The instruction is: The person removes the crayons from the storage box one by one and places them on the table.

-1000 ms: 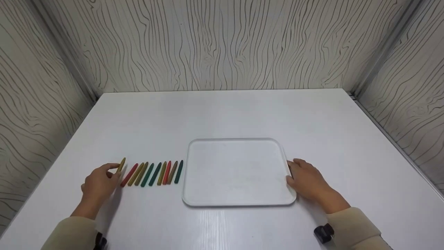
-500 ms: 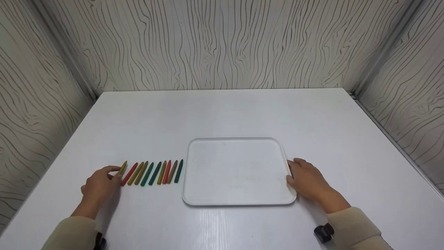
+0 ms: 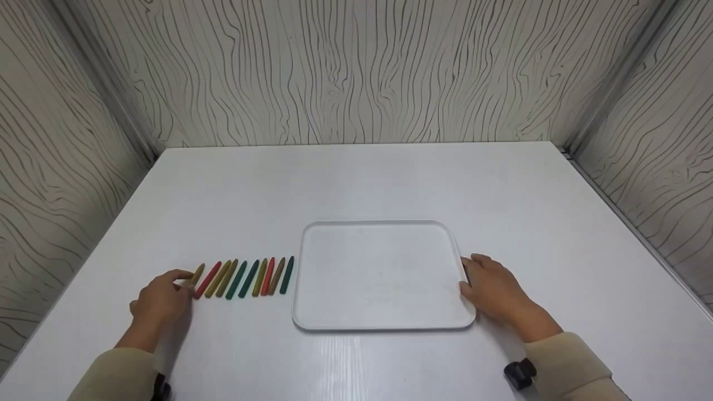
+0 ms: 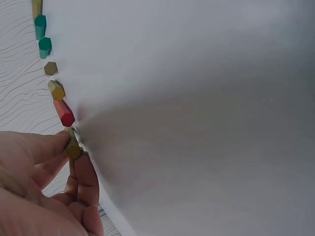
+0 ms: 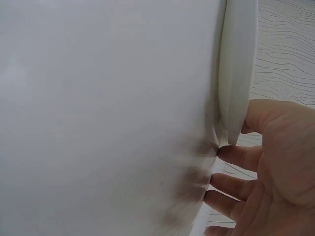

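Observation:
My left hand (image 3: 161, 298) pinches an olive-yellow crayon (image 3: 198, 273) between thumb and fingertips, low at the left end of a row of crayons. In the left wrist view its blunt end (image 4: 74, 150) shows between the fingers, close beside a red crayon (image 4: 65, 114). The row holds several more in red, yellow, brown and green, lying side by side and slightly slanted; a dark green crayon (image 3: 287, 275) ends it at the tray. My right hand (image 3: 498, 292) grips the right edge of the white tray (image 3: 384, 273), thumb on the rim and the other fingers spread at the tabletop.
The tray lies flat on a white table (image 3: 356, 184), its bare inside facing up. Wood-grain patterned panels (image 3: 356, 72) close off the back and both sides. A black device (image 3: 521, 374) is strapped at the right cuff.
My left hand has lowered the olive-yellow crayon toward the table and drawn its tip nearer the front, beside the red one. The right hand and tray have not moved.

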{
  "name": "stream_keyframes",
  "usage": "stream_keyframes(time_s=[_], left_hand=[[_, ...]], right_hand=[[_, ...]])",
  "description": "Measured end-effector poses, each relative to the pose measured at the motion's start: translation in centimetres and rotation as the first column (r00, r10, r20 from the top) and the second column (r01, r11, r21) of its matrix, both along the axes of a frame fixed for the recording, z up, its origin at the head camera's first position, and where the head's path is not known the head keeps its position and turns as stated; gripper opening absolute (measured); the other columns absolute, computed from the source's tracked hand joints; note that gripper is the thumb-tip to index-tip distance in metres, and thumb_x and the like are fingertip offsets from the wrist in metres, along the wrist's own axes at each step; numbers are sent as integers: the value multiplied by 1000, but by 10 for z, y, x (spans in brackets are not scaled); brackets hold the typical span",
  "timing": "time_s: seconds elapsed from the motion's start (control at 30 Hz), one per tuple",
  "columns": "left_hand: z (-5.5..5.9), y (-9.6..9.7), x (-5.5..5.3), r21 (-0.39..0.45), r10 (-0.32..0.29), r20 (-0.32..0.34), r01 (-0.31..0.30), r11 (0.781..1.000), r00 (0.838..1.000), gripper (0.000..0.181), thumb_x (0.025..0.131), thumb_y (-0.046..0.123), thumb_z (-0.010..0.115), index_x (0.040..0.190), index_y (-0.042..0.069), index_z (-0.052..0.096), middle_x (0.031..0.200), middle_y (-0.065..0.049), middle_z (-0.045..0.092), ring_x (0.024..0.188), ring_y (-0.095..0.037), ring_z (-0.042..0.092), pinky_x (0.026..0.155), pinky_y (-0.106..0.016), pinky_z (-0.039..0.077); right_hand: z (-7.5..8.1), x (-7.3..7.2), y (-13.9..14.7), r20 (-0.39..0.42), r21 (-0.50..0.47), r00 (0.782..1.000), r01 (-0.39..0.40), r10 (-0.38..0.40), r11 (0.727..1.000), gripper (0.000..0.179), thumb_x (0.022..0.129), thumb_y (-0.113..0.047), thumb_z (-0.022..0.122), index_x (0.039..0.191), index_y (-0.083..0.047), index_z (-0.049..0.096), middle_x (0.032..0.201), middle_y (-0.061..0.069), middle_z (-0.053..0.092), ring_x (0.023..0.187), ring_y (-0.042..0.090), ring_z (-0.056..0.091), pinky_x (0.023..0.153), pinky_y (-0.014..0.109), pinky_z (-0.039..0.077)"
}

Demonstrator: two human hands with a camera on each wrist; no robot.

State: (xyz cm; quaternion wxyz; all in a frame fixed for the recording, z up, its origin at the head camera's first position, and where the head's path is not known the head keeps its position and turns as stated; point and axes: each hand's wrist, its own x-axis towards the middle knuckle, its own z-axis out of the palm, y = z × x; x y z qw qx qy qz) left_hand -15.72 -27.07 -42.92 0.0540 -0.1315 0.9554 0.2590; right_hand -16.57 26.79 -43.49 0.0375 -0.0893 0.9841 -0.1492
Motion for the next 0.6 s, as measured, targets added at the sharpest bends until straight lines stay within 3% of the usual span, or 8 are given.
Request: stream_keyframes(time_s=[0.33,0.6], left_hand=[[-1,1,-2,1,51,14,-51,999,999,40,94,15,55,128,-5,50,113,-30,58,99,-43,54,79,-55,31],[6,7,0,-84,121,-73,-127,988,990,62,91,32,61,135,-7,42,121,-37,45,106,-51,45,81,-59,30]], right_hand=[[1,-1,0,5,-7,1000,3,-3,1000,52,92,-20,54,134,9,46,136,34,39,125,51,36,100,60,28],[0,-1,1,-2,-7,1000,4,-4,1000,52,92,-20,54,134,9,46,136,34,39,125,51,36,100,59,29]])
